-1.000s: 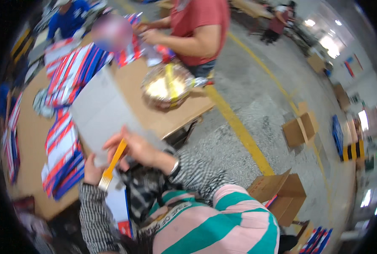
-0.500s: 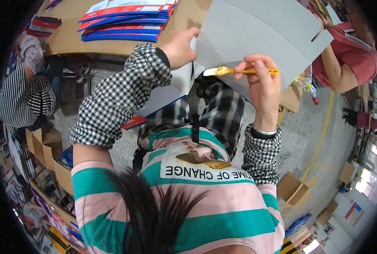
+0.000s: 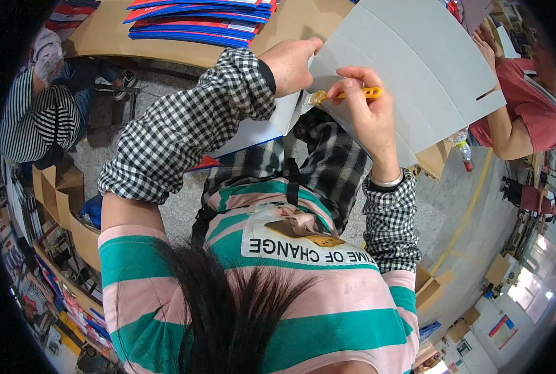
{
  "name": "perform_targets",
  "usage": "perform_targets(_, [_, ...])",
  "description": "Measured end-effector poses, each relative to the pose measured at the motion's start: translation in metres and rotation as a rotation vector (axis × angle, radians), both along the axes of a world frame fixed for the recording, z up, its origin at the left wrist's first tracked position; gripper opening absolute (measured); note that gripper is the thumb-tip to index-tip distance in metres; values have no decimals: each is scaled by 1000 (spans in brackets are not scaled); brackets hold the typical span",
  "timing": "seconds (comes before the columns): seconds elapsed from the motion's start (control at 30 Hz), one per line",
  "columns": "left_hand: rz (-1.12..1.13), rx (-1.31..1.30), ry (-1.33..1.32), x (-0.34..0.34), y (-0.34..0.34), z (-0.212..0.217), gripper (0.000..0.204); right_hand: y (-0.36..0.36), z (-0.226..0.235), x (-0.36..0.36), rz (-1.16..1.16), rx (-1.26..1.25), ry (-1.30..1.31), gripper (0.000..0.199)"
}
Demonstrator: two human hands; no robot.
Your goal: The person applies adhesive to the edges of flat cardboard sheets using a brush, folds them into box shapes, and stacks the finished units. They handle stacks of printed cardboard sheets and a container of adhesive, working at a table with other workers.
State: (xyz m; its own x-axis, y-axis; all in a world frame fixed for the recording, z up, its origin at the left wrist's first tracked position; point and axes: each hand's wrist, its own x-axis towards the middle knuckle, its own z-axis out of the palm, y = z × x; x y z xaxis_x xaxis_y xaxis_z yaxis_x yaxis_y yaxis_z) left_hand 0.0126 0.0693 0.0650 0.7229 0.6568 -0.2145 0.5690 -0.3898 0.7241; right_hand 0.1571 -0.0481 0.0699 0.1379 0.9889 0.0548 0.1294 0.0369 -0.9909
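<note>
A large grey card sheet (image 3: 409, 68), faintly creased and with a slot near its far right corner, slants up from the table. My left hand (image 3: 290, 67) grips its left edge, thumb and fingers closed around the board by a narrow folded flap (image 3: 301, 107). Between the fingertips of my right hand (image 3: 370, 115) is a yellow-handled brush (image 3: 371, 93). Its pale bristles rest against the flap, just below my left hand. A white panel with a blue edge (image 3: 253, 136) lies lower, over my lap.
Red-and-blue flat cartons (image 3: 197, 28) are stacked on the brown table (image 3: 103, 37). At right, a co-worker in a red shirt (image 3: 508, 118) stands near the sheet, with a plastic bottle (image 3: 464, 153) below. Another person in stripes (image 3: 44, 118) sits at left. Open cardboard boxes (image 3: 59, 193) stand behind.
My right hand has moved the brush left and slightly up, bringing its bristles in against the flap. The sheet, left hand and stack appear further right in view; the left hand keeps its grip.
</note>
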Motion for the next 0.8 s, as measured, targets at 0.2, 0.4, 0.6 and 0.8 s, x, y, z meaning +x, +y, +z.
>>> perform_targets(0.2, [-6,92,-17,0,2,-12,54,4,-4,-7,49,-60,-84,21])
perform_targets(0.4, [2,78,-1,2,-1,-5,53,5,-3,-5,28,-56,-82,19])
perform_targets(0.6, [-12,94,-8,3,0,-7,53,6,-2,-7,37,-68,-141,18])
perform_targets(0.8, [-12,80,-15,4,-1,-4,53,9,0,-8,50,-61,-139,18])
